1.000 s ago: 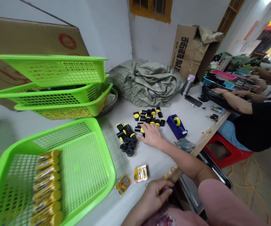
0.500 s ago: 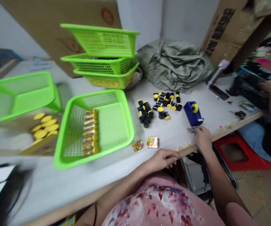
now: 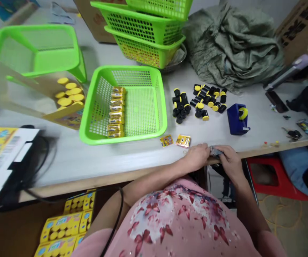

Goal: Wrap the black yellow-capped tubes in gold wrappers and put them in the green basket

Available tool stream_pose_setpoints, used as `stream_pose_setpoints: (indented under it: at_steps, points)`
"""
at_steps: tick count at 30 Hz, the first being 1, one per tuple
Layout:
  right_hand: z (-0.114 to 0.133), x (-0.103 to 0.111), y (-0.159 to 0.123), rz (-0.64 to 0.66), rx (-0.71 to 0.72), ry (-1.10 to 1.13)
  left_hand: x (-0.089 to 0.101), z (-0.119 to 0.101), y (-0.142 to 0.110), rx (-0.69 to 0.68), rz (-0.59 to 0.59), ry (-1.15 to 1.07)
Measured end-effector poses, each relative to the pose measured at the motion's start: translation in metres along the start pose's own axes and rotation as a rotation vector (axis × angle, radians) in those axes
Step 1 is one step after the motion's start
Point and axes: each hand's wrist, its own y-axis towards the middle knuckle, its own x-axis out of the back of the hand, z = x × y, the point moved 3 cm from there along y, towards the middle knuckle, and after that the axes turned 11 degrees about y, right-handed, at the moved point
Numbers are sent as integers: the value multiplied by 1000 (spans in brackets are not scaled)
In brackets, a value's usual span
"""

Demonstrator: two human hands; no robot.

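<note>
Moved inward since the earlier frame: left hand (image 3: 195, 156) and right hand (image 3: 230, 161) came together at the edge of the white table (image 3: 111, 175), both clamped on one small crumpled grey packet (image 3: 216, 151); two yellow printed sachets (image 3: 183, 141) lay just beside.

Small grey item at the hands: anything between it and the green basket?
Yes, but only low things. The left hand sits on the basket side of the small grey item. Beyond it, a gold printed packet and a multicoloured packet lie flat on the table, just off the corner of the green basket.
</note>
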Motion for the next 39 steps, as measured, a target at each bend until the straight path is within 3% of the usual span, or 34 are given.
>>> stream_pose_setpoints:
  at_steps: [3,6,8,10,12,15,18,21,25,28,31,32,34,36,37,38,39]
  points:
    - [1,14,4,-24,77,-196,4,4,-7,5,-28,-92]
    - [-2,30,7,-78,136,-380,10,7,-15,7,-148,-228]
    - [-4,31,7,-82,207,-379,12,10,-17,11,-280,-340]
    - [-4,21,7,-27,287,-278,8,12,-15,-34,-329,-417]
    - [-2,8,7,22,337,-185,0,15,-11,-40,-279,-427]
    - [1,-8,8,74,295,-86,-10,19,-6,41,-191,-348]
    - [-1,-7,10,64,246,25,-3,23,-9,91,-129,-227]
    - [-14,8,15,-1,220,23,21,28,-22,56,-69,-184]
    - [-39,28,26,-157,150,-263,66,35,-61,-111,-37,-282]
    - [-43,23,33,-185,175,-351,110,44,-108,-255,-117,-361]
    - [-27,5,41,-135,240,-254,157,58,-161,-186,-195,-470]
    - [-20,-2,45,-117,253,-220,174,65,-177,-90,-300,-513]
    - [-4,-14,60,-58,270,-167,212,78,-206,145,-717,-537]
    - [14,-24,85,6,309,-136,252,84,-232,348,-1412,-468]
    - [25,-28,102,41,341,-124,270,84,-237,395,-1657,-433]
    - [36,-32,120,63,382,-113,289,83,-237,421,-1826,-417]
    - [49,-35,141,92,427,-107,309,83,-233,415,-1912,-404]
